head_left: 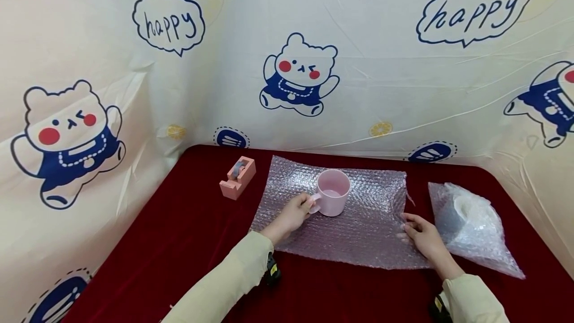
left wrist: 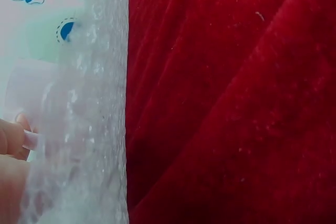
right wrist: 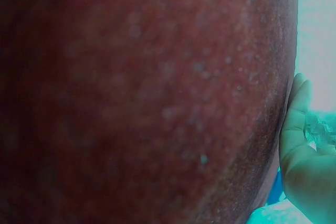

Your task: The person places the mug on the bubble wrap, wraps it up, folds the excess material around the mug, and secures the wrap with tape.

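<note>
A pink mug (head_left: pixel 332 194) stands upright on a sheet of bubble wrap (head_left: pixel 354 243) spread over the table. My left hand (head_left: pixel 293 213) pinches the mug's handle, which points left. In the left wrist view, fingers (left wrist: pixel 13 137) hold the handle behind a blurred band of wrap. At the sheet's right edge, my right hand (head_left: pixel 423 236) holds the wrap between thumb and fingers, and the edge puckers there. Part of that hand (right wrist: pixel 302 156) shows at the right of its wrist view, beside the wrap's dark, blurred surface.
A pink tape dispenser (head_left: pixel 238 177) with a roll of tape stands left of the sheet. To the right lies a bubble-wrapped bundle (head_left: pixel 475 228) with something white and grey inside. Dark red cloth (head_left: pixel 197 248) covers the table, and a printed curtain (head_left: pixel 381 79) hangs behind and at both sides.
</note>
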Demonstrator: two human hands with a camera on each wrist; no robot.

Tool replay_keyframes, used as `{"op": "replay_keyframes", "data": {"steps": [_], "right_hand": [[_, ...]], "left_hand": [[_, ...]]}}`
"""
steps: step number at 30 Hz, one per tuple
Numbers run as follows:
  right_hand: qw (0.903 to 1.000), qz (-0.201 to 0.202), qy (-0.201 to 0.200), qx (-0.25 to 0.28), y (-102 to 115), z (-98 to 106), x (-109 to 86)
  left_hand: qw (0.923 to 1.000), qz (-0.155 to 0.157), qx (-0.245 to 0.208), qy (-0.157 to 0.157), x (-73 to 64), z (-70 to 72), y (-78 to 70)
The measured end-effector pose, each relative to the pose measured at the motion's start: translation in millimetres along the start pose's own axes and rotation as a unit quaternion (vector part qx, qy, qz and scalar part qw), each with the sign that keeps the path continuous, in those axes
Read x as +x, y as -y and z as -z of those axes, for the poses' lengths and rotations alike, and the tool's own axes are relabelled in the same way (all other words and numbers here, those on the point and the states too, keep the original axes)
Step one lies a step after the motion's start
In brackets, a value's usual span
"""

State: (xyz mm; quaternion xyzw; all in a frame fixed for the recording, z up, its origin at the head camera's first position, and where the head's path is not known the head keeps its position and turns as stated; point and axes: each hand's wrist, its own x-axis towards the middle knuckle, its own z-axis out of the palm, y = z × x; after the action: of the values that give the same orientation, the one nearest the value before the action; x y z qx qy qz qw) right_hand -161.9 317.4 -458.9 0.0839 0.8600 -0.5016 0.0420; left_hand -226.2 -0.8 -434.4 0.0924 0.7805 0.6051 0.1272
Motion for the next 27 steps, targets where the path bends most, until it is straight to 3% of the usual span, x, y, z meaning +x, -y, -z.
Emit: {"op": "replay_keyframes", "data": {"steps": [5,10,15,19,23,27], "right_hand": [[0.9993,0.003,-0.019,-0.033,-1,0,0.3],[0.9996,-0.002,-0.016,-0.023,0,0,0.4],[0.9995,-0.013,-0.014,-0.027,0,3,-1.5],[0.9989,-0.029,-0.006,-0.036,0,4,-3.0],[0.9981,-0.049,0.009,-0.037,3,5,-4.5],[0.9976,-0.064,0.027,-0.003,6,5,-7.6]], "left_hand": [[0.9999,0.007,-0.011,0.001,2.2,-4.0,1.4],[0.9997,0.016,-0.013,0.012,4.5,-5.6,3.1],[0.9982,0.032,-0.03,0.041,7.8,-4.1,1.2],[0.9947,0.063,-0.048,0.066,9.2,-0.9,-2.0],[0.9937,0.081,-0.027,0.072,7.6,3.6,-4.7],[0.9938,0.081,0.013,0.075,5.6,11.1,-9.3]]}}
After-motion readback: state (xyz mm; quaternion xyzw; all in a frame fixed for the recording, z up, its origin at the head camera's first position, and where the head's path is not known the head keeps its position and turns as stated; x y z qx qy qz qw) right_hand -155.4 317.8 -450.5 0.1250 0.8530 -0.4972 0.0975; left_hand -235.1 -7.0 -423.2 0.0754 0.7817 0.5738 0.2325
